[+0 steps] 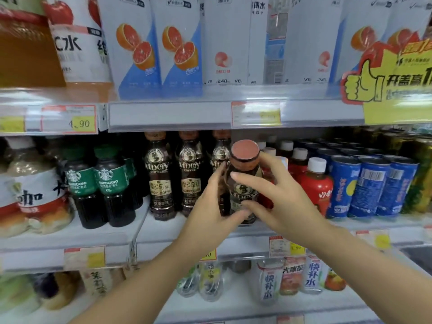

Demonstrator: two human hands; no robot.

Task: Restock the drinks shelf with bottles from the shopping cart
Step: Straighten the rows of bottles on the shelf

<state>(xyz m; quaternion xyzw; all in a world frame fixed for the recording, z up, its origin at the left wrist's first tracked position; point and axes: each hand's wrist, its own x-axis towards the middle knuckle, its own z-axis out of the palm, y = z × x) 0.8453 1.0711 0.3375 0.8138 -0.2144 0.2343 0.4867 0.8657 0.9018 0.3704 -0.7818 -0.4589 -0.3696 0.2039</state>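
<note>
Reaching in from 6 o'clock with both hands. Cupping the coffee bottle (pixel 243 195) with the left hand (pixel 210 206) from 9 o'clock, fingers up its side, thumb low across the front. Wrapping it with the right hand (pixel 278 199) from 3 o'clock. Holding it tipped toward the camera at the front of the middle shelf (pixel 177 244), just beside the matching coffee row (pixel 161 176) at 9 o'clock. Probably mid-placement. Next, likely: straighten, slide back into line, release.
</note>
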